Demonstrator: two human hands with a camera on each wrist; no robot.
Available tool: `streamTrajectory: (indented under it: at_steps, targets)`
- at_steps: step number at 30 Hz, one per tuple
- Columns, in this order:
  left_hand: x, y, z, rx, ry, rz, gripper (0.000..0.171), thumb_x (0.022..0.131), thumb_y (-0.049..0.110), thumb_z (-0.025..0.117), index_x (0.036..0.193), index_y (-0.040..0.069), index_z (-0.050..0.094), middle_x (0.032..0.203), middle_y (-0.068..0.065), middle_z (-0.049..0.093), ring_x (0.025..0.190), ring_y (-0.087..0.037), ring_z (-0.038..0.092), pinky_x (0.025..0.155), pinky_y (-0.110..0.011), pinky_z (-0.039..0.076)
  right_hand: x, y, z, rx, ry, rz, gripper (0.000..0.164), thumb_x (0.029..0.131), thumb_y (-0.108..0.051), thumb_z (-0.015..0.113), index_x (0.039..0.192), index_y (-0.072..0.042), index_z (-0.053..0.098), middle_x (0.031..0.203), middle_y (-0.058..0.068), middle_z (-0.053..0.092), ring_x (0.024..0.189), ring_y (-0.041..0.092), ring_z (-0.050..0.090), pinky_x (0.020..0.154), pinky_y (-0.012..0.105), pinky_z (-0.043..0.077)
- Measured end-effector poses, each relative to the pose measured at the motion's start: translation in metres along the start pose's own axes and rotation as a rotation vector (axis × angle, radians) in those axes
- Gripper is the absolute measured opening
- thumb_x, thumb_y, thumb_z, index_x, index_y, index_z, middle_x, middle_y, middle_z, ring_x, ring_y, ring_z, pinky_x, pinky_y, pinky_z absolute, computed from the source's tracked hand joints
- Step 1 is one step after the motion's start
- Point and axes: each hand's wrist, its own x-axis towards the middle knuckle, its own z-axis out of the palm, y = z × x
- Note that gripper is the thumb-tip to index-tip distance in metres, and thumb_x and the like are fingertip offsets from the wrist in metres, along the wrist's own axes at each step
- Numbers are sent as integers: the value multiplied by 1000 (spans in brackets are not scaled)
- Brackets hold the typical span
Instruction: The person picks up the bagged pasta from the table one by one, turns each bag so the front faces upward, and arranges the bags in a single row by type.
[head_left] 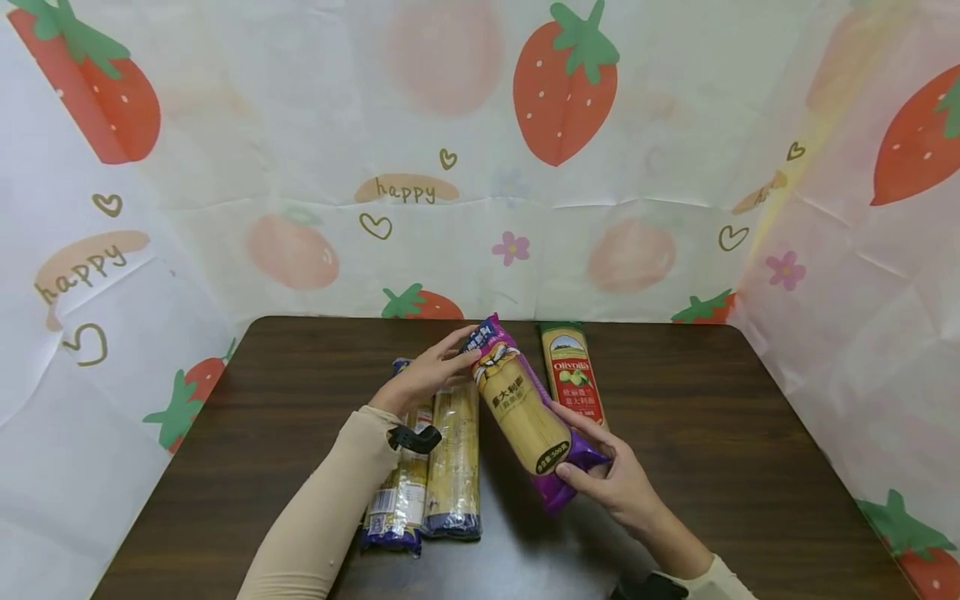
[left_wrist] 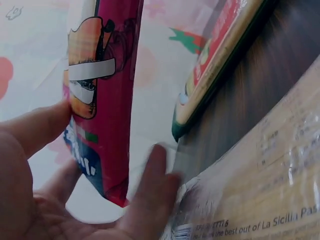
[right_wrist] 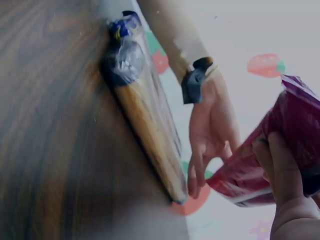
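Observation:
A purple packet of spaghetti (head_left: 517, 404) with a clear window is held tilted above the table between both hands. My left hand (head_left: 427, 375) has its thumb and fingers at the packet's blue upper end. In the left wrist view, the left thumb (left_wrist: 45, 125) meets the packet's edge, while other fingers spread beneath it. My right hand (head_left: 618, 487) grips the purple lower end, thumb in front. Two clear-and-blue pasta packets, one at left (head_left: 397, 496) and one beside it (head_left: 455, 458), lie under the left forearm. A red-and-green Olivoila pasta packet (head_left: 573, 371) lies behind the right hand.
The dark wooden table (head_left: 712, 433) reaches back to a white sheet (head_left: 315, 142) printed with strawberries, which also hangs along both sides. A black band (head_left: 415, 439) is around the left wrist.

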Motion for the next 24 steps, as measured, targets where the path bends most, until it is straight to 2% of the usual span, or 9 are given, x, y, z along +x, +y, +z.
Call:
streamTrajectory:
  at_steps: [5, 7, 10, 12, 14, 16, 17, 20, 24]
  targets:
    - [0, -2, -2, -56, -68, -23, 68, 116, 27, 54, 174, 34, 19, 154, -25, 49, 133, -38, 63, 114, -54, 50, 0, 1, 6, 17, 49, 15, 67, 103, 6, 66, 164, -2, 41, 134, 10, 65, 80, 4, 66, 60, 22, 55]
    - [1, -3, -1, -91, -57, -24, 68, 115, 27, 54, 173, 35, 19, 150, -24, 51, 125, -33, 67, 111, -53, 52, 1, 3, 9, 29, 69, 23, 66, 103, 4, 65, 164, -4, 41, 125, 8, 66, 65, 1, 57, 45, 28, 39]
    - [2, -5, 4, -131, -11, -18, 69, 115, 26, 56, 172, 35, 20, 146, -22, 53, 117, -27, 69, 106, -49, 56, 2, 7, 13, 77, 88, 26, 66, 105, 4, 64, 166, -5, 39, 115, 5, 65, 59, 0, 50, 44, 32, 27]
    - [3, -6, 8, -154, 34, -17, 70, 113, 24, 59, 172, 34, 21, 143, -24, 57, 114, -26, 71, 103, -45, 57, 3, 10, 15, 157, 88, 26, 67, 106, 5, 61, 167, -5, 36, 123, 3, 65, 77, 1, 62, 50, 25, 43]
    - [3, -6, 13, -178, 66, -17, 73, 112, 20, 62, 171, 31, 19, 141, -26, 59, 116, -28, 71, 103, -43, 58, 5, 12, 17, 238, 90, 28, 68, 107, 6, 59, 169, -5, 33, 136, 3, 63, 102, 6, 68, 76, 19, 58]
    - [3, -5, 17, -199, 78, -27, 76, 110, 17, 64, 170, 28, 19, 141, -29, 59, 119, -31, 71, 104, -44, 58, 6, 14, 17, 312, 93, 31, 68, 107, 8, 56, 169, -3, 29, 151, 4, 56, 128, 13, 63, 102, 25, 56]
    - [3, -4, 19, -207, 72, -34, 77, 110, 15, 65, 170, 28, 18, 141, -30, 58, 121, -34, 71, 105, -45, 57, 7, 15, 17, 336, 102, 32, 68, 108, 9, 55, 169, -3, 29, 155, 5, 54, 133, 15, 61, 107, 28, 54]
    - [1, -3, 25, -213, 23, -49, 77, 109, 14, 65, 169, 28, 18, 143, -32, 56, 123, -39, 69, 107, -49, 56, 8, 16, 17, 360, 128, 50, 68, 108, 8, 55, 169, -2, 28, 156, 5, 53, 134, 16, 61, 108, 28, 53]
    - [0, -5, 29, -185, -7, -42, 74, 110, 16, 65, 170, 27, 23, 141, -30, 56, 119, -36, 71, 105, -48, 58, 10, 18, 15, 331, 133, 120, 70, 108, 5, 57, 170, -4, 27, 153, 8, 51, 130, 15, 63, 107, 29, 54]
